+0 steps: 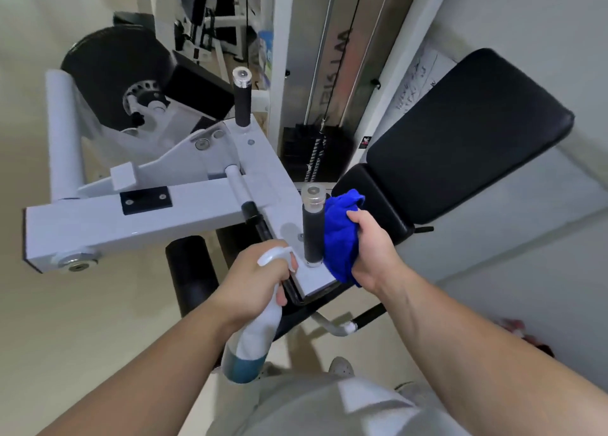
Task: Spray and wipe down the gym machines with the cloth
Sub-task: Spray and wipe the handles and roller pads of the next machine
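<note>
My left hand grips a white spray bottle with blue liquid at its bottom, its nozzle pointing at the near upright handle of a white gym machine. My right hand holds a bunched blue cloth pressed against the right side of that black foam grip. A second upright handle stands farther back.
A black padded seat and backrest lie to the right. A black roller pad and a white roller sit at the left. The weight stack with cable stands behind. Another black pad hangs below the frame.
</note>
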